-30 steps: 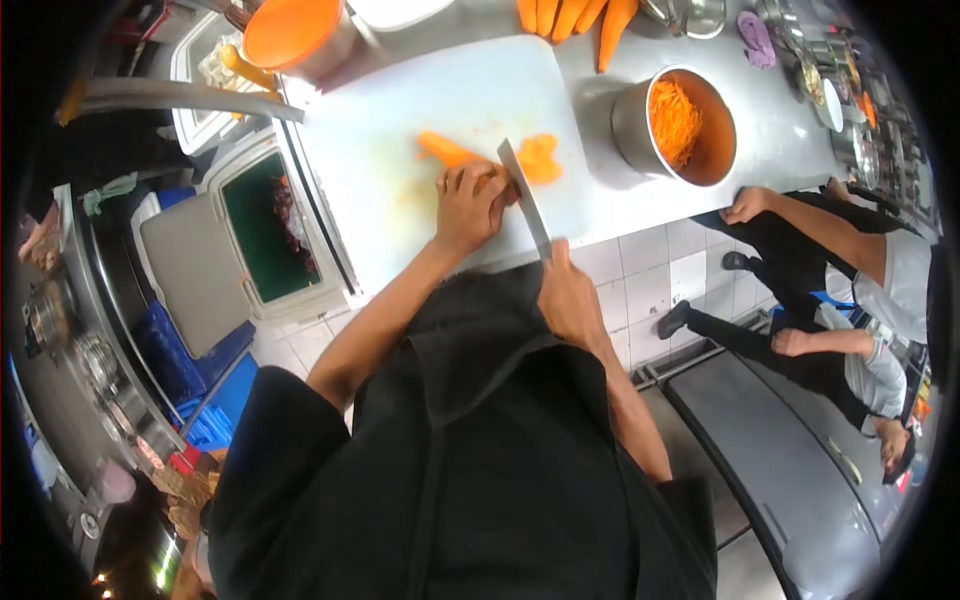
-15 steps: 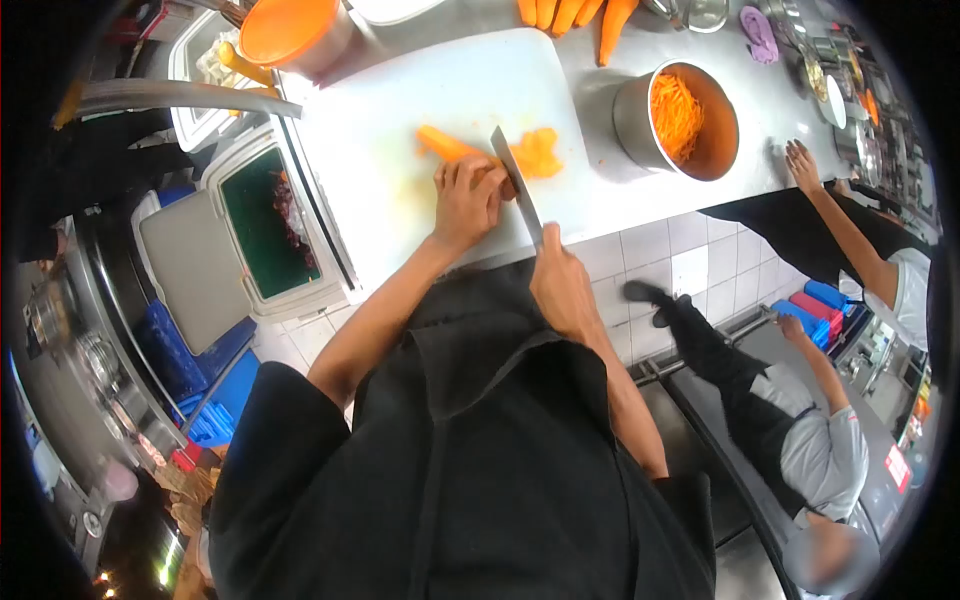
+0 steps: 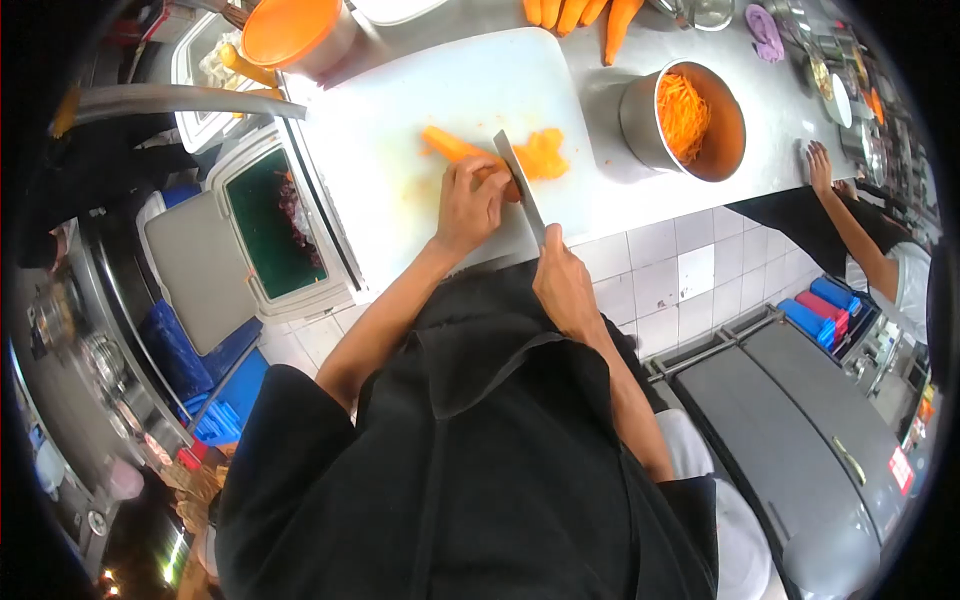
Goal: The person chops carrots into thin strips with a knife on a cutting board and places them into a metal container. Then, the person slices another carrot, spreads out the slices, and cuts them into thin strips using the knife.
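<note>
Left hand (image 3: pixel 468 212): fingers curled over carrot (image 3: pixel 447 146) on cutting board (image 3: pixel 400 85), inward of its right edge. Right hand (image 3: pixel 566 288): fingers closed around knife (image 3: pixel 524 187). Blade lies close beside left fingers. Advisable: tuck fingertips, guide with knuckles, slice evenly, leave cut pieces (image 3: pixel 545 158) clear.

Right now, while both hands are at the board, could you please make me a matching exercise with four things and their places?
Things:
1. Knife
2. Carrot shreds
3. Carrot slices
4. Long carrots

Places:
A. On the bare metal counter, beyond the board
B. In the right hand
C. On the white cutting board
D. Inside the metal pot

Pairs: 1-B, 2-D, 3-C, 4-A
</note>
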Demonstrator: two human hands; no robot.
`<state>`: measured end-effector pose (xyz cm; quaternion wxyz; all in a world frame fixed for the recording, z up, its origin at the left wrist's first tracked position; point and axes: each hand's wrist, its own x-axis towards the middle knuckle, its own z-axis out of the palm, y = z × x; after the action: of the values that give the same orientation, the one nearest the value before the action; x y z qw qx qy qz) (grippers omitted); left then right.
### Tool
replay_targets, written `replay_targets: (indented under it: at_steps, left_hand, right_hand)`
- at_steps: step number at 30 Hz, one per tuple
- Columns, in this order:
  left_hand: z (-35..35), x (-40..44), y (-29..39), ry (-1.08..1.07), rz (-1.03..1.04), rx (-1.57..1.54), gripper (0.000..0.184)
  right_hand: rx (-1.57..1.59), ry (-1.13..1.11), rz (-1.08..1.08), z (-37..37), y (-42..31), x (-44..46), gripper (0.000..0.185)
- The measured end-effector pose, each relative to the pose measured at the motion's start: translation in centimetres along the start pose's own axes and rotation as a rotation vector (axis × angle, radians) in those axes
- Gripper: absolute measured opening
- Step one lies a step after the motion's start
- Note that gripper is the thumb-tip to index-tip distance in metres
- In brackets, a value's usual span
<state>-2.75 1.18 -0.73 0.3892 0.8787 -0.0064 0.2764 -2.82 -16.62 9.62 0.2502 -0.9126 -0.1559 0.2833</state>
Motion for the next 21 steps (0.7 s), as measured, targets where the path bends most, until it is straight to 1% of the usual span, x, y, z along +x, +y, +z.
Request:
replay_targets:
  at_steps: [1, 2, 3, 7, 9, 12, 16, 18, 19, 21]
  left_hand:
    - [-0.3, 0.5, 0.3, 0.007, 0.006, 0.117, 0.022]
    - [-0.4, 0.5, 0.7, 0.012, 0.004, 0.232, 0.024]
    - [-0.3, 0.3, 0.6, 0.013, 0.0, 0.231, 0.024]
    - [-0.3, 0.1, -0.1, -0.02, 0.001, 0.203, 0.028]
    - [-0.1, 0.3, 0.0, -0.028, 0.0, 0.193, 0.03]
    - [-0.3, 0.3, 0.0, -0.027, -0.02, 0.213, 0.03]
    - [-0.1, 0.2, 0.0, -0.012, 0.009, 0.217, 0.032]
    - [-0.2, 0.2, -0.1, -0.013, -0.007, 0.213, 0.032]
    - [-0.1, 0.8, -0.6, -0.003, 0.008, 0.218, 0.032]
    - [-0.1, 0.2, -0.3, 0.019, 0.003, 0.187, 0.033]
  right_hand:
    - [0.001, 0.009, -0.001, -0.5, -0.5, 0.0, 0.022]
    - [0.004, -0.03, 0.042, -1.2, -1.1, -0.5, 0.023]
    - [0.003, -0.073, 0.082, -1.9, -1.6, -1.1, 0.024]
    - [-0.009, -0.095, 0.147, -3.2, -2.4, -3.8, 0.026]
    - [-0.031, -0.189, 0.233, -3.6, -2.5, -4.3, 0.027]
    - [-0.011, -0.147, 0.206, -3.8, -3.0, -4.7, 0.027]
    - [-0.006, -0.104, 0.138, -0.2, -0.5, -1.2, 0.027]
    - [0.07, 0.005, -0.001, 0.7, -0.5, 0.3, 0.028]
    - [0.072, 0.02, -0.013, 0.4, -0.8, 0.9, 0.028]
    - [0.051, -0.054, 0.064, -0.9, -1.4, 0.3, 0.027]
